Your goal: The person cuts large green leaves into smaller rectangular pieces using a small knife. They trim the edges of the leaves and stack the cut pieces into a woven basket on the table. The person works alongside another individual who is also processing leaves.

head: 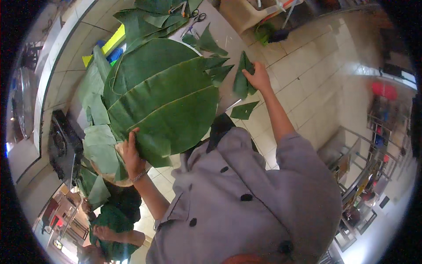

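Note:
A large round of overlapping green leaves, apparently banana leaf (165, 102), lies before me, with a pale rim showing at its top right. My left hand (133, 153) rests at its lower left edge, fingers on the leaf; its grip is unclear. My right hand (259, 77) holds a folded, pointed leaf piece (242, 77) near the table's right edge. Leaf triangles (221, 72) stick out from the round's right side. Another cut leaf piece (244, 110) lies below my right hand.
Scissors (198, 17), a stapler (179, 9) and leaf scraps (211, 41) lie on the table (227, 26). More leaves (148, 24) are stacked at the top. At lower left, another person (115, 224) handles leaves beside a second leaf-covered round (102, 158). A black stove-like appliance (64, 142) stands left.

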Available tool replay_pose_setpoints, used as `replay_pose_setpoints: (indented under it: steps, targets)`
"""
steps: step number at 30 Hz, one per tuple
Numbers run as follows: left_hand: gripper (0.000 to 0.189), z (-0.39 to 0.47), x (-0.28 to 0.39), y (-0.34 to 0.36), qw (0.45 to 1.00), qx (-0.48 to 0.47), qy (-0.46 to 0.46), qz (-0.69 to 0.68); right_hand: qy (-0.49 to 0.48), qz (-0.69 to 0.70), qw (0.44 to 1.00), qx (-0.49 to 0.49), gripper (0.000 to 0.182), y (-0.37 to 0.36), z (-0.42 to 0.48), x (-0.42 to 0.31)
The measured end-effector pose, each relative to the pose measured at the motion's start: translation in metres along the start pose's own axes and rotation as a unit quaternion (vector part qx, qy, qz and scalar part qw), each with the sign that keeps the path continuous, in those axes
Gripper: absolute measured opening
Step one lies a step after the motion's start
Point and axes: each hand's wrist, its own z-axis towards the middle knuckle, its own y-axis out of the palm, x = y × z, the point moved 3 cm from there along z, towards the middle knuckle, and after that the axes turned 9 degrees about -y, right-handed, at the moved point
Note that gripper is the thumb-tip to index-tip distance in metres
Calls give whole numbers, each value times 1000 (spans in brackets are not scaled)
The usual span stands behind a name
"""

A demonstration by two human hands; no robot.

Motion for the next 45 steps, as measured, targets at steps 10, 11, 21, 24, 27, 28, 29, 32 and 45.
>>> replay_pose_setpoints:
  steps: [10,11,21,24,27,28,29,32,45]
  targets:
    - [31,6,6,47,998,-5,-15,62,-22,31,997,-72,58,-14,19,9]
    - [31,5,7,52,999,-7,-32,35,0,49,995,-84,57,-14,22,12]
    - [30,1,13,82,994,-29,-58,87,45,51,994,-90,55,-39,48,26]
    - [29,6,8,96,994,-80,-61,39,56,103,990,-77,50,-39,60,27]
    - [29,4,13,118,989,-118,-58,61,3,97,994,-60,46,-44,82,11]
    - [29,4,17,122,986,-135,-52,84,-27,93,993,-62,44,-44,93,4]
    - [29,4,21,126,981,-152,-47,107,-57,89,992,-65,43,-42,107,-6]
    - [26,-6,35,132,983,-126,-59,116,-118,111,982,-101,40,-43,141,-31]
    - [29,6,19,101,993,-85,-21,76,-94,189,963,-169,43,-32,106,-44]
